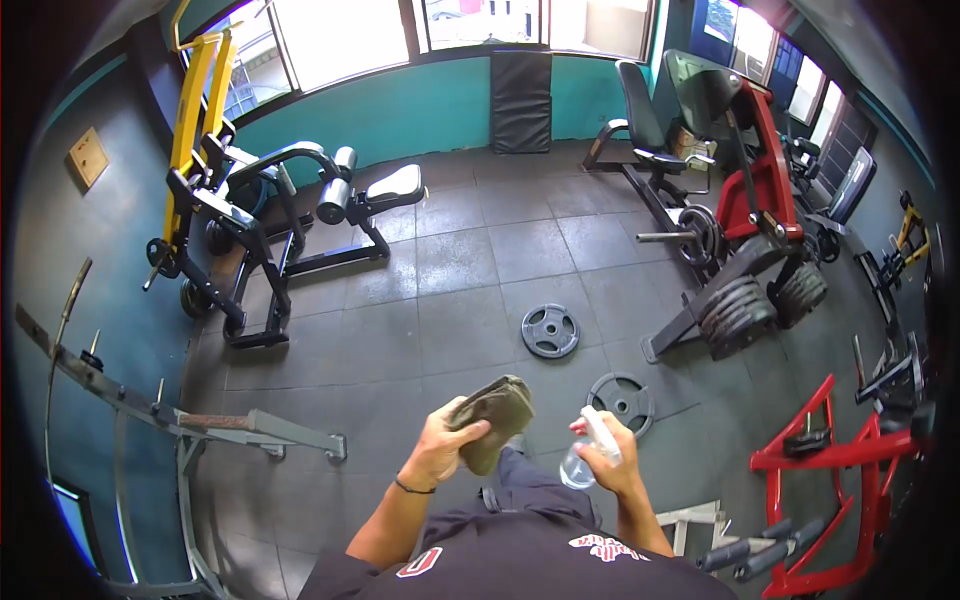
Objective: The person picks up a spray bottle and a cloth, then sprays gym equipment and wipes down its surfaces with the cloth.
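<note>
In the head view, my left hand [440, 446] is closed around a folded olive-brown cloth [497, 422], with the thumb lying across it. A dark band circles that wrist. My right hand [612, 458] grips a spray bottle [577, 468] with a white spray head and a clear body. Cloth and bottle are held apart in front of my dark shirt, the bottle to the right. Beyond my hands, one weight plate [550, 331] lies flat on the floor, and a second weight plate [620, 404] lies closer, just past the bottle.
A yellow and black lat machine with a padded seat [394, 186] stands at the left back. To the right is a red plate-loaded machine [757, 165] with stacked plates. Near right stands a red frame [830, 460]; near left, a grey bench rack [240, 428]. Dark tiles [450, 330] cover the floor.
</note>
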Demonstrator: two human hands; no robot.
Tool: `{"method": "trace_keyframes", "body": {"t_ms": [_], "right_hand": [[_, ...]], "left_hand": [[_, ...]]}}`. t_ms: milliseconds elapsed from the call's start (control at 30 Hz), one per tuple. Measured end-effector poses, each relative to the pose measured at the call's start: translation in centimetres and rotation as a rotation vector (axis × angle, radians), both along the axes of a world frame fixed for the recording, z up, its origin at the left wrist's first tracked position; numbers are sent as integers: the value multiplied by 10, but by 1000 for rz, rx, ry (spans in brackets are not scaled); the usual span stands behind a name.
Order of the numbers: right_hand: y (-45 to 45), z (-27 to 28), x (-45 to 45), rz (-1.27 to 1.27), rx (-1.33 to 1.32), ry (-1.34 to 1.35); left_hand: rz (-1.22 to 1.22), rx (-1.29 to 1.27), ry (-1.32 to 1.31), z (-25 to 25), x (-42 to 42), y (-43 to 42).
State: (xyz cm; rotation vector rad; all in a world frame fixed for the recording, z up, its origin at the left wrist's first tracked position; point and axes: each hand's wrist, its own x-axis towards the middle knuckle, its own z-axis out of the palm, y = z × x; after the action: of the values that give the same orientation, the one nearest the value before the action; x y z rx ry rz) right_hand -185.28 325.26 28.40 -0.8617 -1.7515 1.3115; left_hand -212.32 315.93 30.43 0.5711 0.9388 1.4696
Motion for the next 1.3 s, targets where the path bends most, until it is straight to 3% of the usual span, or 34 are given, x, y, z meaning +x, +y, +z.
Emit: {"method": "trace_keyframes", "body": {"t_ms": [67,100,133,300,367,467,533,600,633,767,900,1033,1200,1300], "right_hand": [[67,-5,-45,30,0,48],[99,3,-65,66,52,-15],[135,8,-87,107,137,-20],[289,57,-195,267,361,-73],[344,69,-229,334,274,-74],[422,63,-276,351,159,16],[471,49,-307,295,154,147],[518,35,-328,187,130,88],[539,30,-335,129,114,56],[627,31,-353,-112,143,52],[712,50,-356,-315,130,-41],[809,27,-361,-448,143,-108],[961,-7,-376,-455,82,-3],[1057,-6,-381,-434,147,-4]], "left_hand": [[120,-103,42,-16,-35,46],[190,-132,213,-34,-53,66],[253,-164,388,-46,-72,86],[480,-42,1561,8,-139,199],[572,45,1920,23,-165,252],[578,8,1830,-5,-216,329],[599,75,1522,-20,-254,402],[589,183,1244,-27,-290,481],[500,159,1038,-25,-303,519],[266,170,844,-21,-347,670],[85,278,907,14,-354,803],[-44,344,943,8,-357,914],[-22,86,922,-41,-385,1048],[-24,-9,864,-36,-394,1123]]}}
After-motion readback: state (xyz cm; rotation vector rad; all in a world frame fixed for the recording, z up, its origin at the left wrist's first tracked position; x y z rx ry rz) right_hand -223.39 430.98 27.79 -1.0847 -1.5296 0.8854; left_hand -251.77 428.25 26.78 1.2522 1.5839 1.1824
